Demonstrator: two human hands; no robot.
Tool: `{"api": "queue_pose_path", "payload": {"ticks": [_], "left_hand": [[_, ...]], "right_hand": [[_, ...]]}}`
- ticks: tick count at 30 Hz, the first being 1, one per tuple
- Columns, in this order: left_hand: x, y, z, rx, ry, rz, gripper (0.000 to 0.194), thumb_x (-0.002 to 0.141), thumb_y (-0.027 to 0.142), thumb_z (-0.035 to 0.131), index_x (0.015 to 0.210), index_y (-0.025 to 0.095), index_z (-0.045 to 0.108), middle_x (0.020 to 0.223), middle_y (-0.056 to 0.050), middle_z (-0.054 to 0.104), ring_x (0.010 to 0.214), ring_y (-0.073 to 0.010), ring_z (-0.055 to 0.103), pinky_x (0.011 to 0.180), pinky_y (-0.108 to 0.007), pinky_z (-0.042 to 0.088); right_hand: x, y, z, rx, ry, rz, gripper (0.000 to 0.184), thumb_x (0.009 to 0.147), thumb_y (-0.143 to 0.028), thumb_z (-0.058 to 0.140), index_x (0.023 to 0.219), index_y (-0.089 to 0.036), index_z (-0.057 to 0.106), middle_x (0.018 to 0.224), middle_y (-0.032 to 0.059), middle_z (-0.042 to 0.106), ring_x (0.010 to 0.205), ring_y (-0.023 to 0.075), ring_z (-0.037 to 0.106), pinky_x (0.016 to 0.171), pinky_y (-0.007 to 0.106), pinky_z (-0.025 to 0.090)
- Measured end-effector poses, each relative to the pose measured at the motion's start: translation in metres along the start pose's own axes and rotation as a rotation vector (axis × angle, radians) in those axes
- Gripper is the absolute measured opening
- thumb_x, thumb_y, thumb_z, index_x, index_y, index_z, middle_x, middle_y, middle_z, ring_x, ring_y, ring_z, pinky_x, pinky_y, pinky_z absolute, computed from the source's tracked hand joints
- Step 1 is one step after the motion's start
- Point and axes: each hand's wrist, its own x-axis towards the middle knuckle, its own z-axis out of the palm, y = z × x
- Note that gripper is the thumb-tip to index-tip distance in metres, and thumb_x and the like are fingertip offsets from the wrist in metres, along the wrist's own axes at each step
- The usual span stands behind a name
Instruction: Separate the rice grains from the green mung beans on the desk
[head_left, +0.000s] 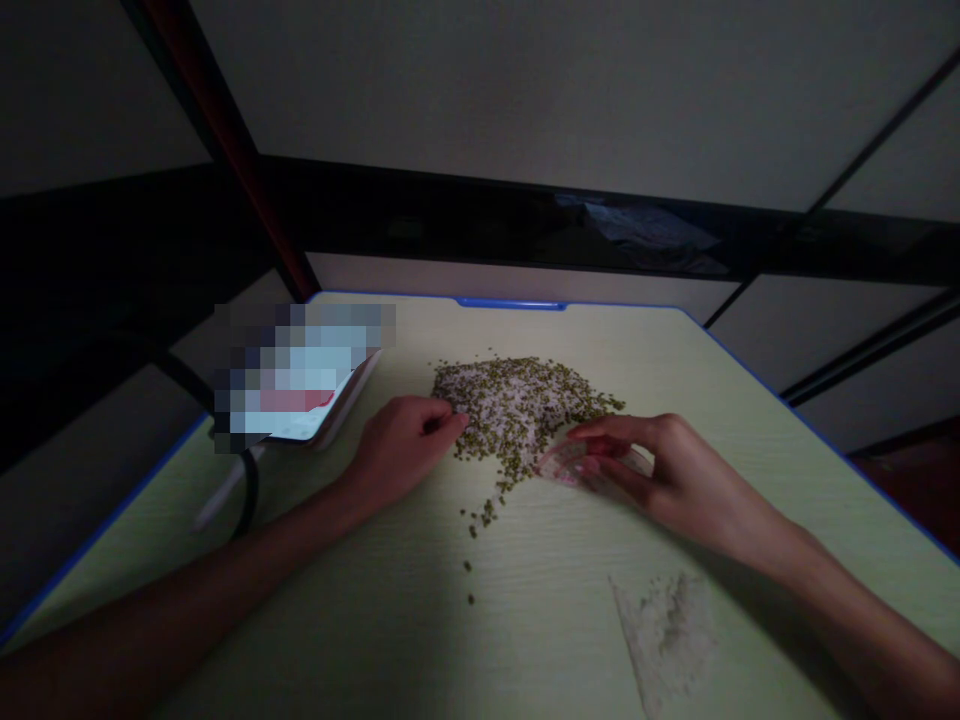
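Observation:
A heap of small green beans mixed with white grains (517,400) lies on the pale table, with a few beans trailing toward me. My left hand (409,440) is closed at the heap's left edge, fingers curled and thumb tip beside the beans; anything inside is too small to make out. At the heap's near right side, my right hand (652,465) has its thumb and fingers closed around a clear plastic piece with pink markings (559,468). Its exact kind is partly hidden by the fingers.
To the left, a tablet-like device (322,408) with a lit screen leans on a stand, partly blurred, beside a dark cable (251,490). A clear plastic bag with whitish contents (667,640) lies near right. Blue edging (510,303) rims the table (360,640), and cabinet panels stand behind.

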Motion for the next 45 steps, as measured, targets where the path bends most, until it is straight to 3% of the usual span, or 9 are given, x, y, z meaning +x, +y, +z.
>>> {"api": "queue_pose_path", "payload": {"ticks": [12, 22, 27, 34, 45], "left_hand": [[0.001, 0.000, 0.001, -0.010, -0.011, -0.003, 0.035, 0.073, 0.038, 0.040, 0.045, 0.019, 0.030, 0.045, 0.006, 0.028, 0.047, -0.0085, 0.033, 0.047, -0.023, 0.020], [0.001, -0.001, 0.001, -0.011, -0.009, -0.004, 0.035, 0.073, 0.038, 0.041, 0.045, 0.019, 0.030, 0.045, 0.006, 0.028, 0.047, -0.0084, 0.033, 0.047, -0.022, 0.020], [0.001, -0.002, 0.001, -0.009, -0.004, 0.000, 0.035, 0.073, 0.038, 0.040, 0.045, 0.019, 0.030, 0.044, 0.006, 0.028, 0.047, -0.0084, 0.033, 0.047, -0.022, 0.020], [0.001, -0.002, 0.001, -0.004, -0.002, 0.000, 0.036, 0.073, 0.038, 0.040, 0.045, 0.019, 0.030, 0.044, 0.006, 0.028, 0.047, -0.0083, 0.033, 0.047, -0.023, 0.021], [0.002, 0.000, 0.001, -0.011, -0.008, -0.015, 0.036, 0.073, 0.038, 0.041, 0.045, 0.019, 0.030, 0.045, 0.006, 0.028, 0.047, -0.0084, 0.033, 0.047, -0.022, 0.020]], "right_hand": [[0.000, -0.002, 0.004, -0.029, 0.037, -0.038, 0.026, 0.076, -0.012, 0.048, 0.098, -0.017, 0.062, 0.076, 0.0032, 0.068, 0.057, 0.0124, 0.057, 0.054, 0.024, 0.042], [0.000, -0.003, 0.006, 0.046, 0.025, -0.109, 0.031, 0.077, -0.010, 0.048, 0.101, -0.023, 0.063, 0.085, 0.0015, 0.068, 0.069, 0.0128, 0.061, 0.059, 0.023, 0.045], [-0.001, -0.006, 0.002, 0.069, 0.068, -0.076, 0.028, 0.076, -0.010, 0.050, 0.097, -0.020, 0.064, 0.081, 0.0022, 0.068, 0.068, 0.0134, 0.062, 0.059, 0.023, 0.046], [-0.002, -0.008, 0.009, 0.077, -0.034, -0.057, 0.029, 0.075, -0.008, 0.048, 0.096, -0.018, 0.064, 0.076, 0.0019, 0.067, 0.069, 0.0147, 0.061, 0.061, 0.025, 0.047], [0.001, 0.001, 0.005, 0.109, -0.009, 0.055, 0.029, 0.072, -0.007, 0.049, 0.096, -0.016, 0.064, 0.078, 0.0049, 0.068, 0.065, 0.0151, 0.061, 0.054, 0.024, 0.045]]}}
